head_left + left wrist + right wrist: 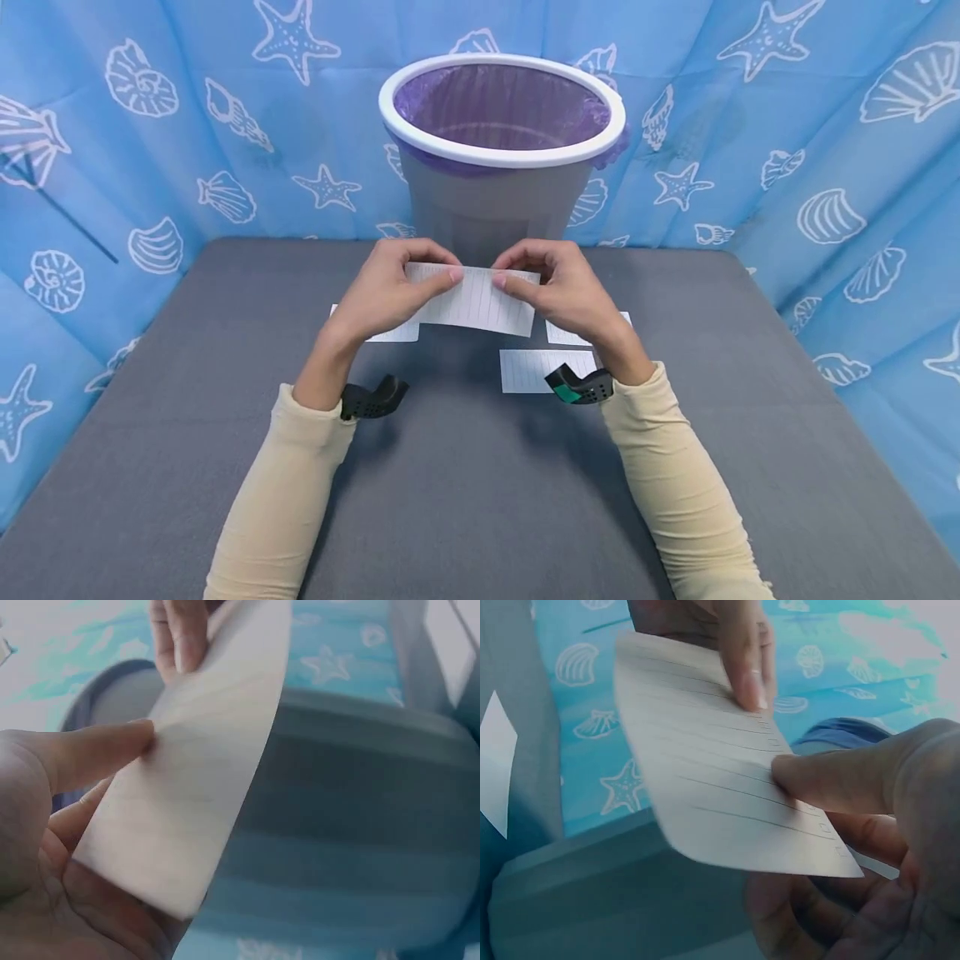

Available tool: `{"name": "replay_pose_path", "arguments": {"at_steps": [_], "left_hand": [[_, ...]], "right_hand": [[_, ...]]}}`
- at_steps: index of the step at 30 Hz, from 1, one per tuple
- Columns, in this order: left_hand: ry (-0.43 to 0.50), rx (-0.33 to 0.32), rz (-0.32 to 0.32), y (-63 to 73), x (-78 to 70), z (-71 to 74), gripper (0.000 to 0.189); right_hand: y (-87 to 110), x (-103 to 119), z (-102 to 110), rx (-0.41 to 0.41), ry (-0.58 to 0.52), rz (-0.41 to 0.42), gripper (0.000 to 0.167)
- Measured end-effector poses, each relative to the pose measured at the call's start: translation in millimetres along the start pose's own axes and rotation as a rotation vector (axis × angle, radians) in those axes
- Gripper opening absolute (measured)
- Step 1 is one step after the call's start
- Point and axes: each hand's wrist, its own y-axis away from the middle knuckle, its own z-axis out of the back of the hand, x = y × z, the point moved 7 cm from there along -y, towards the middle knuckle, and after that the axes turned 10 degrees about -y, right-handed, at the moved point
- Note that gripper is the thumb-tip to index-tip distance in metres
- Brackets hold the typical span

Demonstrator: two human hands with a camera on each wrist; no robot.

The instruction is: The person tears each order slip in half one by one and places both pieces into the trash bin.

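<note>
A lined slip of paper (480, 302) is held up above the table, its printed lines running crosswise. My left hand (390, 287) pinches its upper edge left of the middle, thumb in front and fingers behind. Close beside, my right hand (562, 287) pinches the same edge right of the middle. In the right wrist view the paper (705, 765) shows ruled lines with small boxes along one edge. The left wrist view shows the paper (195, 772) slightly bowed, with the left thumb (105, 750) pressing on it. No tear is visible.
Beyond the hands stands a grey bin (495, 200) with a white rim and purple liner. Paper slips lie on the grey table (450, 500): one (397, 332) by the left wrist, others (536, 371) by the right. A blue shell-patterned curtain (300, 125) hangs behind.
</note>
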Motion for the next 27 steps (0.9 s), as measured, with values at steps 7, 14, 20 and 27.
{"name": "replay_pose_path", "arguments": {"at_steps": [7, 14, 20, 27], "left_hand": [[0.071, -0.076, -0.036, -13.5, -13.4, -13.7, 0.014], [0.098, -0.113, -0.028, -13.7, -11.3, -21.8, 0.013], [0.090, -0.111, -0.022, -13.2, -11.1, -24.6, 0.015], [0.080, -0.127, -0.027, -12.2, -15.4, -26.5, 0.014]], "right_hand": [[4.9, 6, 14, -0.068, 0.006, 0.062, 0.012], [6.4, 9, 16, -0.088, 0.002, 0.093, 0.012], [7.4, 9, 17, -0.102, 0.010, 0.102, 0.010], [6.6, 9, 14, -0.096, 0.034, 0.108, 0.013]]}}
